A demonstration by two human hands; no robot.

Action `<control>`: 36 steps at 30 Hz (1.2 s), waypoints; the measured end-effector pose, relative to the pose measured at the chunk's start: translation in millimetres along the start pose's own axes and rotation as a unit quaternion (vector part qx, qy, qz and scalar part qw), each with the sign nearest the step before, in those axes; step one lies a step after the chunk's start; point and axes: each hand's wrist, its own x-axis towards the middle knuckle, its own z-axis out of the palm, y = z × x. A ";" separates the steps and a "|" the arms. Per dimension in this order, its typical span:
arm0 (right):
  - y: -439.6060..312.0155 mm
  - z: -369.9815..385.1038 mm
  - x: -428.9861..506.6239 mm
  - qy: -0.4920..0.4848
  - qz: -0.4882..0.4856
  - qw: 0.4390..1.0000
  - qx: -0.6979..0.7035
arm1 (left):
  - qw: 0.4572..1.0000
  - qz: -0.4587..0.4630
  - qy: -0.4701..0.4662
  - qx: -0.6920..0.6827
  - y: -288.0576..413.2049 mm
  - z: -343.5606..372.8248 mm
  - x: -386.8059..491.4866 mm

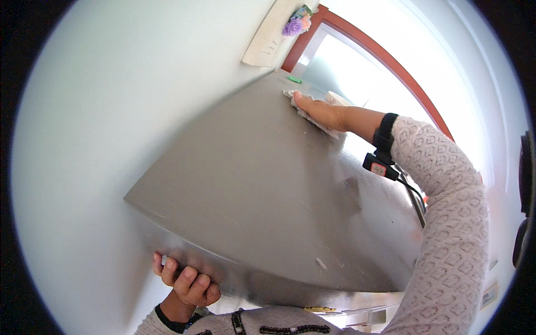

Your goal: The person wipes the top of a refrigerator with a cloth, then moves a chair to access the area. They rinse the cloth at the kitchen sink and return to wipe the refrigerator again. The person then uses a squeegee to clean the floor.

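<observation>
My right hand (322, 112) lies on a crumpled white tissue or cloth (314, 119), pressing it against a broad grey metal top surface (234, 167) near its far end. A patterned white cup (336, 99) stands just beyond that hand, partly hidden by it. Close by lies a small green object (294, 79). My left hand (190, 282) is at the near edge, below the surface's shiny front face (243, 276), its fingers curled. A small pale patch shows between two of its fingers; the inside of the hand is hidden.
A pale wall (104, 104) borders the surface on the left. On it hangs a beige panel (268, 42) with fabric-like flowers (296, 23). A red-brown frame (377, 37) surrounds a bright pane. From a black device (380, 166) at my right wrist runs a cable (412, 190).
</observation>
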 end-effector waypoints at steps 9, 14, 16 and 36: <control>-26.0 -2.6 43.8 0.006 -0.119 0.993 0.020 | 0.998 -0.037 0.057 0.005 42.2 -5.0 -1.9; -39.4 3.0 39.7 -0.006 -0.220 0.975 -0.012 | 0.999 -0.026 0.029 0.018 37.3 -11.0 -2.4; -47.1 5.4 33.1 -0.014 -0.233 0.972 -0.022 | 0.999 -0.012 -0.004 0.032 32.8 -11.2 -2.4; -89.5 29.7 11.9 -0.052 -0.368 0.928 -0.032 | 0.998 -0.052 0.031 0.021 -5.6 60.0 5.5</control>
